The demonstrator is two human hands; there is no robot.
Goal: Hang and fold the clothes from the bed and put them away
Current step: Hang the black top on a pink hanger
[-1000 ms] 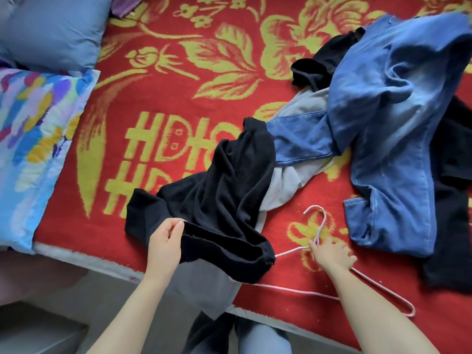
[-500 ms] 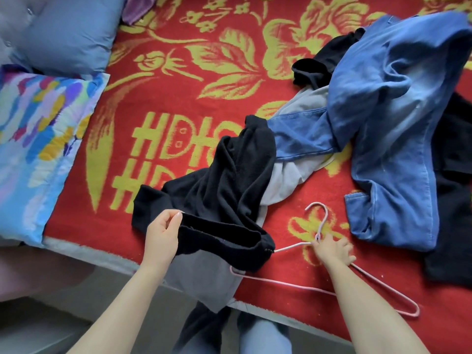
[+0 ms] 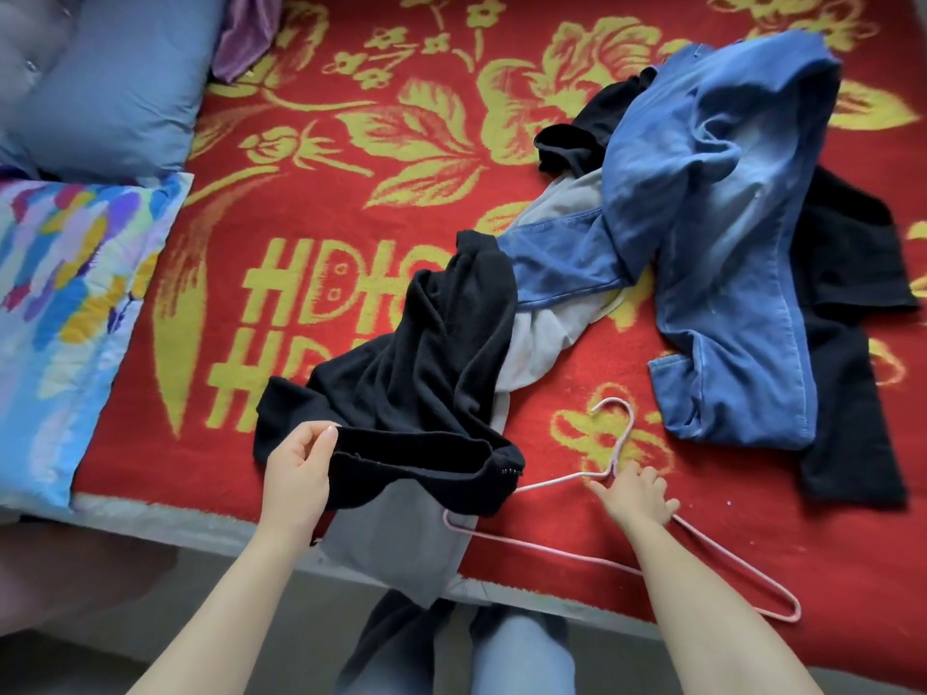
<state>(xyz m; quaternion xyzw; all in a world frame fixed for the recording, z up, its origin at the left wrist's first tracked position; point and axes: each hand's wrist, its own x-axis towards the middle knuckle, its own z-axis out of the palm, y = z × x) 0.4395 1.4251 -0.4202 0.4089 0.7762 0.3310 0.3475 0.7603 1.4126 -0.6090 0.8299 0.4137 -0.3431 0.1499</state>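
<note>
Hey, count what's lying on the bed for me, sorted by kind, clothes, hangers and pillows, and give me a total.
Clothes: at least 4 that I can tell apart: black garment in the left hand, grey garment, blue jeans, black garment under the jeans
Hangers: 1: pink hanger under the right hand
Pillows: 2: blue pillow, multicoloured pillow
Total: 7
</note>
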